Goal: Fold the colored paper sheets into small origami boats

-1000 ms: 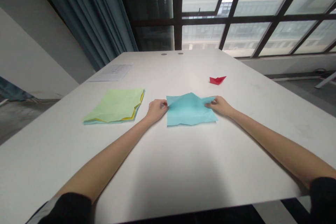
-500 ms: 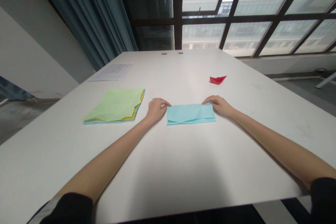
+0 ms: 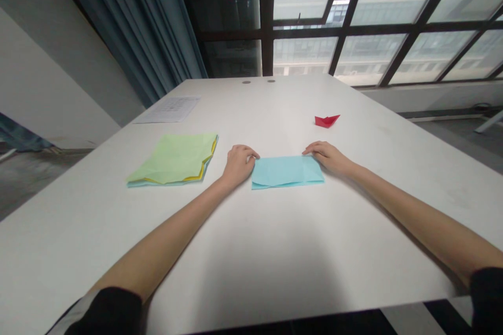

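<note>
A light blue sheet of paper [image 3: 287, 171], folded into a flat rectangle, lies on the table in front of me. Its front edge shows layers slightly apart. My left hand [image 3: 240, 161] is closed at the sheet's far left corner, thumb and forefinger pinched there. At the far right corner, my right hand [image 3: 327, 156] holds the far edge, its fingers together and thumb close to the paper. Both forearms rest along the tabletop.
Left of my left hand lies a stack of green, yellow and blue paper [image 3: 176, 158]. A small red folded paper boat [image 3: 327, 121] stands beyond my right hand. A printed sheet [image 3: 168, 110] lies at the back left of the white table [image 3: 251, 251].
My left hand has turned slightly and its fingers have curled more at the corner. My right hand has barely shifted, and the blue paper stays in place.
</note>
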`<state>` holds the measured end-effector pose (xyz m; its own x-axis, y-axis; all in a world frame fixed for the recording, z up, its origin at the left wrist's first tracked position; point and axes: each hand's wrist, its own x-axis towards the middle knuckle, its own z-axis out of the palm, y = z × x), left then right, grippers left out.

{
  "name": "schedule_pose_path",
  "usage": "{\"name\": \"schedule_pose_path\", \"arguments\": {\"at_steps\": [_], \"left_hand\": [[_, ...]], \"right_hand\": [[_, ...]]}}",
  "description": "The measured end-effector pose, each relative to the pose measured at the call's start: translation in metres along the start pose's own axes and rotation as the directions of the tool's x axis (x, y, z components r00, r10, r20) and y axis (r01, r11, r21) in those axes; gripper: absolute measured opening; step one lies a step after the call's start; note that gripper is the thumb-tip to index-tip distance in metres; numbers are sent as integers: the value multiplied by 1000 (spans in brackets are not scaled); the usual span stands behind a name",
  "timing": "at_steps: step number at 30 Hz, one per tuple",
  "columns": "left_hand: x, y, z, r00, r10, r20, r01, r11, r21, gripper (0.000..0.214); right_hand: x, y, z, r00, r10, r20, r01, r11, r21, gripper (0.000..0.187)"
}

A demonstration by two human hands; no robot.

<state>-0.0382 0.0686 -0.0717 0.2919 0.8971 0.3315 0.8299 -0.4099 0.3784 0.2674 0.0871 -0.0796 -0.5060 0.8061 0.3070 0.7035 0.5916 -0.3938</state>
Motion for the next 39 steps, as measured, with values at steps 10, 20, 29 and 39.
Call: {"name": "schedule_pose_path", "arguments": {"at_steps": [10,20,29,39], "left_hand": [[-7,38,-14,866,348,360,-380,925,19,29],[-13,50,0,901,285,326,-336,935,114,29],[-19,48,12,874,185,449,-273,952,140,61],[-21,47,9,856,133,500,-231,963,138,69]], "right_hand": [[1,-41,-6,953,-208,219,237,965,-115,29],[-4,-68,8,979,-38,199,103,941,-323,29],[-11,-60,25,970,-38,240,79,983,-166,60],[-15,-59,20,933,15,359,50,984,-171,77]]}}
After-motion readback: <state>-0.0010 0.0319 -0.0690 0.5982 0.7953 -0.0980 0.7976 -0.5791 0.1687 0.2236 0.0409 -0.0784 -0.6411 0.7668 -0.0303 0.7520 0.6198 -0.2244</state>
